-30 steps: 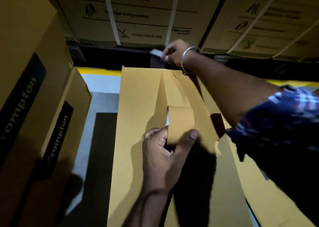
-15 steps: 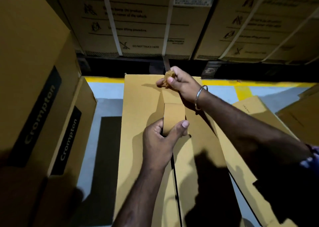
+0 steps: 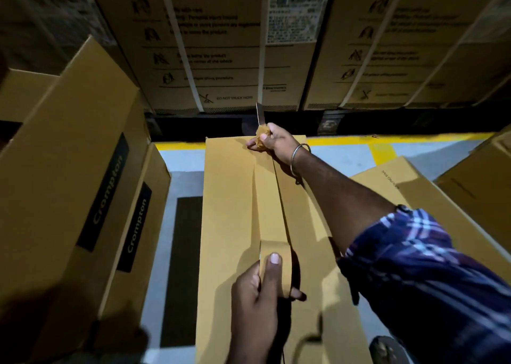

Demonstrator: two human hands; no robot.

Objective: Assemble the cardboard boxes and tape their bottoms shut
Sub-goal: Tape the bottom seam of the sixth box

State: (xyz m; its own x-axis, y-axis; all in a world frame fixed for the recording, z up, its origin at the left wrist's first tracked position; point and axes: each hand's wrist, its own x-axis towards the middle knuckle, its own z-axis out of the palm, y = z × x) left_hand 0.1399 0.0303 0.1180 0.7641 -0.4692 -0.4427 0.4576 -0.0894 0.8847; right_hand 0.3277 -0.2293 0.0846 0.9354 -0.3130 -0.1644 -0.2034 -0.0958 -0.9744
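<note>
At 9 o'clock I see two tall brown cardboard boxes with black "Crompton" labels (image 3: 83, 186) standing side by side on the grey floor (image 3: 182, 186). A dark mat (image 3: 179, 267) lies on the floor between them and the middle box.

In the middle, the long brown cardboard box (image 3: 235, 225) lies flat, running from 6 o'clock up to 12 o'clock. Its two flaps meet at a seam down the middle. A strip of brown tape (image 3: 266, 203) lies along that seam.

At 6 o'clock my left hand (image 3: 257, 302) has its grip around the roll of brown tape (image 3: 276, 267). The thumb lies on top of the roll, and the roll rests on the box.

At 12 o'clock, at the far end of the box, my right hand (image 3: 272, 143) has its grip closed on the brown-wrapped handle of a knife (image 3: 260, 125). The thin blade points up. A thin metal bangle (image 3: 298, 160) sits on that wrist. The blue checked sleeve (image 3: 428, 275) is at 4 o'clock.

At 3 o'clock another brown cardboard box (image 3: 409, 186) lies just beside the middle one. A yellow line (image 3: 387, 142) runs across the floor behind. Big strapped cartons with printed warning signs (image 3: 221, 45) fill the back from 10 to 2 o'clock.
</note>
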